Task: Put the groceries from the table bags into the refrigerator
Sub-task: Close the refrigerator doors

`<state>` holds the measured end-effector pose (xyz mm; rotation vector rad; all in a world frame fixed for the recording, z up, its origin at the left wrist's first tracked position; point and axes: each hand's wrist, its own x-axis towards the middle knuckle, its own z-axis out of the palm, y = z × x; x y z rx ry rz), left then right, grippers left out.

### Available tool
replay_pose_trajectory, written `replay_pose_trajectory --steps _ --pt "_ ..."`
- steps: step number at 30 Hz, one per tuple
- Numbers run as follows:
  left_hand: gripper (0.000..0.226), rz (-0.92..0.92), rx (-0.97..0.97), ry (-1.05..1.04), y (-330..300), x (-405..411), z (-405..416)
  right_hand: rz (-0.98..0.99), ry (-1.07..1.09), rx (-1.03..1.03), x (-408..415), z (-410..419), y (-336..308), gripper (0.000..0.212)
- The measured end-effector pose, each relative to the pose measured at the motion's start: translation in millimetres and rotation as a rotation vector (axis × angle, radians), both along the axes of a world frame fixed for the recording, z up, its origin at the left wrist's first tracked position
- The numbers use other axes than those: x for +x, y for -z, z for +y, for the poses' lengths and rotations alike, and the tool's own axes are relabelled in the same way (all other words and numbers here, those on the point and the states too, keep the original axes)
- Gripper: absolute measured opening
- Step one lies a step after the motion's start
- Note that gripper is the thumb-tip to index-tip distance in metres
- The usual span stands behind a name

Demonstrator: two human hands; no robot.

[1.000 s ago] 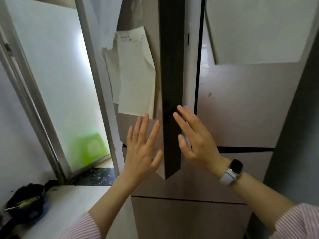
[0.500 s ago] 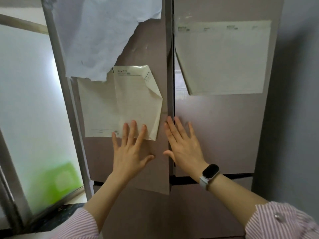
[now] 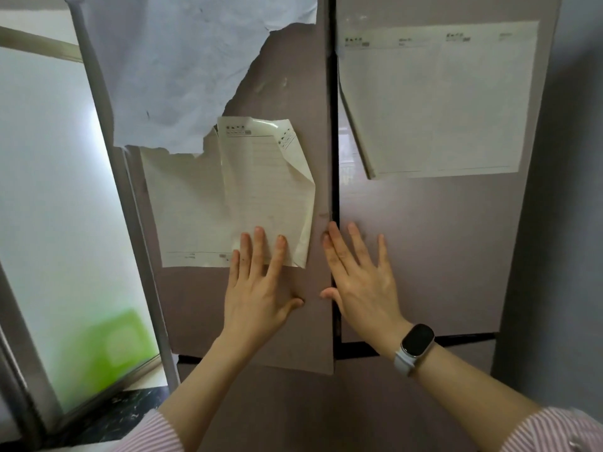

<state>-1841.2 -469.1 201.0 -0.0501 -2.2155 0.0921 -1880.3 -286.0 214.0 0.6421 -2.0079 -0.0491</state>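
Left hand [image 3: 257, 288]: fingers straight, flat on left refrigerator door [image 3: 248, 321], fingertips on creased paper [image 3: 235, 203].
Right hand [image 3: 362, 285]: fingers spread, flat on right refrigerator door [image 3: 424, 239].

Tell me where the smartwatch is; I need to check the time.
In the head view, the smartwatch sits on the right wrist, lower right of centre, just below the right hand pressed flat on the right refrigerator door.

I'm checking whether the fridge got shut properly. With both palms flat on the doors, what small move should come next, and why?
Probably a last firm push with the left hand: the left door looks slightly proud of the right door, where the right hand lies flat.
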Motion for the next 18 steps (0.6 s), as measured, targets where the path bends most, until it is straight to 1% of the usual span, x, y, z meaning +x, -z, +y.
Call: replay_pose_trajectory --steps 3,6,11,15,18 --pt "0.120 0.025 0.018 0.002 -0.3 -10.7 5.3 0.000 0.039 -0.011 -12.2 -1.4 0.5 0.106" --pt "0.119 0.029 0.031 -0.040 0.7 -21.4 8.9 -0.033 0.091 -0.018 -24.0 -3.4 0.9 0.106" --pt "0.120 0.009 0.055 -0.092 -0.5 -39.4 15.5 -0.112 0.146 -0.105 -43.2 -10.8 -1.2 0.110" --pt "0.124 0.017 0.064 -0.115 0.3 -50.3 17.3 -0.115 0.102 -0.139 -57.8 -10.8 0.5 0.110" --pt "0.124 0.012 0.057 -0.119 -1.0 -49.5 17.7 -0.238 0.047 -0.146 -44.9 -10.2 -6.9 0.102"
